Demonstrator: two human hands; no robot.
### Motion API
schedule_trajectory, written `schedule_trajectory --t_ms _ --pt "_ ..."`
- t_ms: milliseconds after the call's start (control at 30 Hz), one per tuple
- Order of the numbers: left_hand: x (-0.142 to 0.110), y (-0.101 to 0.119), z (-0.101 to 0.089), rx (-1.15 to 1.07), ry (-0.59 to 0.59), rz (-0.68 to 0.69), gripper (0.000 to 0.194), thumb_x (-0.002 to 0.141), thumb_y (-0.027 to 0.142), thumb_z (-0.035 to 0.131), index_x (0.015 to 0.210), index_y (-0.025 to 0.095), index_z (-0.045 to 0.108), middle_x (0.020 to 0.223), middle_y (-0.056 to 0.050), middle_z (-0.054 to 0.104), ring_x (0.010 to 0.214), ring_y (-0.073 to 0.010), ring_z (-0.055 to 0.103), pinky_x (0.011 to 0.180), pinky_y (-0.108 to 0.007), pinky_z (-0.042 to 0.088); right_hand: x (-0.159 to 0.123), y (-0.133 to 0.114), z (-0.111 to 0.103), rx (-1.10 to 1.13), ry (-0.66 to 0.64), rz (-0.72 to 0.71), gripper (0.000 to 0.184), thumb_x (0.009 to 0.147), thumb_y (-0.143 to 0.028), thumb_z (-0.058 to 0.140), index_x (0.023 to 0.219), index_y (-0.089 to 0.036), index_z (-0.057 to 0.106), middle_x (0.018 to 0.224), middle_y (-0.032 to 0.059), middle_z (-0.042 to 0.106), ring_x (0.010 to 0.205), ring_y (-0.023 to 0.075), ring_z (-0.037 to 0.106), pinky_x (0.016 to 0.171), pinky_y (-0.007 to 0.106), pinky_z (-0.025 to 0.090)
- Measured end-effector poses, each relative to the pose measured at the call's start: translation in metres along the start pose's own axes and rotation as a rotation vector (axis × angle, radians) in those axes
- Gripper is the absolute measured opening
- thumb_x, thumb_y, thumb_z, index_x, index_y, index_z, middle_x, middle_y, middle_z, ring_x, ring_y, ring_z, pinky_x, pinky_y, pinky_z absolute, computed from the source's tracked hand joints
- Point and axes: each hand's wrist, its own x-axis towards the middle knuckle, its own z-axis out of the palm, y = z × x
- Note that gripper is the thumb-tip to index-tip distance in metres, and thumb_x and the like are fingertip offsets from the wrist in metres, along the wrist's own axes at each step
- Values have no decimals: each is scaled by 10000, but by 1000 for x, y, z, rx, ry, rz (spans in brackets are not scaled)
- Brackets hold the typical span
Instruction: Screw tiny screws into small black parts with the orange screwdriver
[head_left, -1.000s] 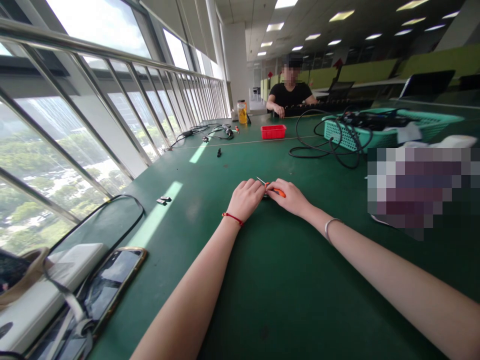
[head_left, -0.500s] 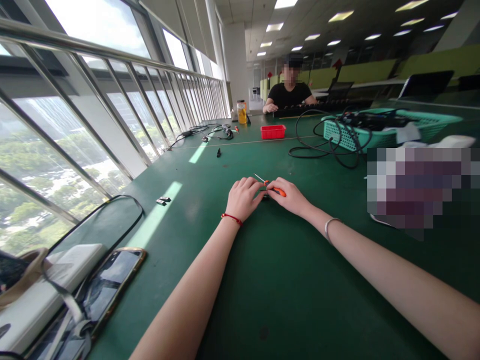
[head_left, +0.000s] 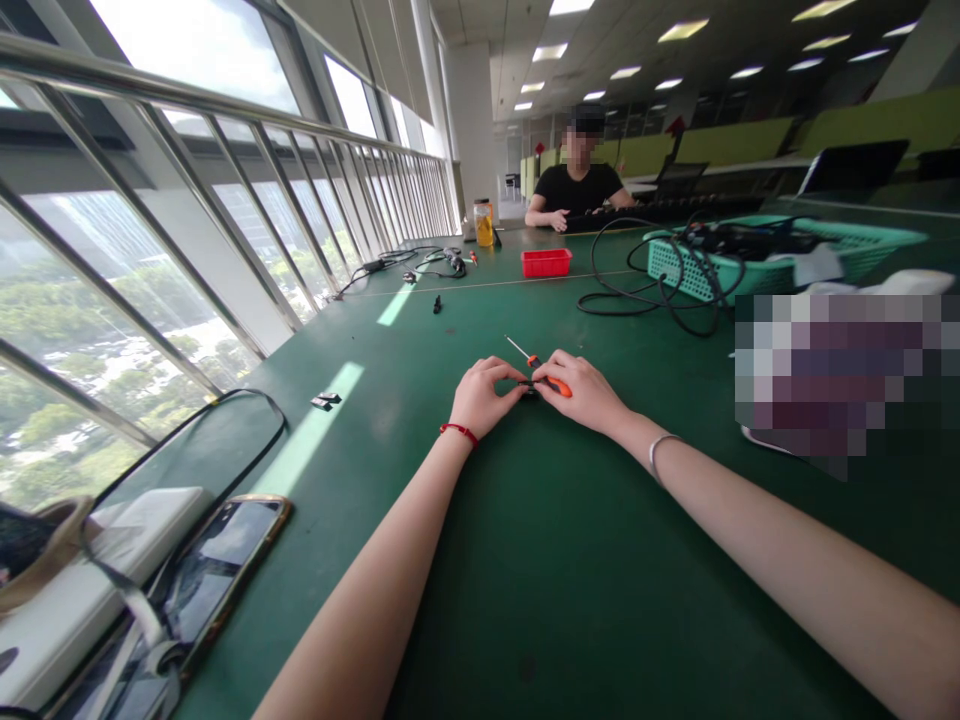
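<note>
My right hand (head_left: 576, 388) is closed around the orange handle of a screwdriver (head_left: 556, 385), whose thin metal shaft points up and to the left, away from the table. Between the fingertips of both hands is a small dark part (head_left: 529, 388), mostly covered by the fingers. My left hand (head_left: 484, 396) pinches the left side of this part with thumb and forefinger. The fingertips of the two hands nearly meet just above the green table (head_left: 480, 580). What kind of part it is cannot be made out.
Small black pieces (head_left: 326, 401) lie to the left, another black piece (head_left: 437, 304) farther off. A red tray (head_left: 546, 263), a jar (head_left: 484, 224) and a teal basket (head_left: 679, 270) with cables stand beyond. A phone (head_left: 225, 560) lies near left. A person (head_left: 577, 190) sits opposite.
The screwdriver's shaft has swung slightly up and more of it shows. My left fingers have drawn back a little from the screwdriver. The person opposite has shifted a hand.
</note>
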Motion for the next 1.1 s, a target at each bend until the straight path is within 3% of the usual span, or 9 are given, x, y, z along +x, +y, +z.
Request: schedule_trajectory --t_ms 267,400,600,1100 --pt "-2 3 -3 -17 17 -41 63 757 254 652 787 207 680 841 -15 660 847 -171 586 819 -314 473 -1 2 -5 -29 -8 55 168 775 -247 547 917 -214 629 915 38 568 756 166 533 758 302 412" --pt "-9 10 -7 -39 36 -56 53 754 239 630 776 201 661 834 -13 660 838 -169 583 809 -311 476 -2 8 -6 -50 -73 68 158 757 -292 574 890 -223 626 895 24 564 709 154 507 731 298 411" --pt "-28 19 -19 50 -117 -6 47 733 231 626 762 214 659 855 -11 662 830 -178 578 804 -330 471 -3 9 -5 -119 -148 37 158 782 -362 593 866 -235 636 878 24 544 725 153 504 735 294 398" --pt "-31 13 -17 30 -193 -29 121 773 320 647 826 239 719 923 -26 654 877 -194 570 829 -337 465 0 -6 -2 -225 -145 -14 168 840 -293 555 937 -208 663 915 55 569 811 175 531 744 293 390"
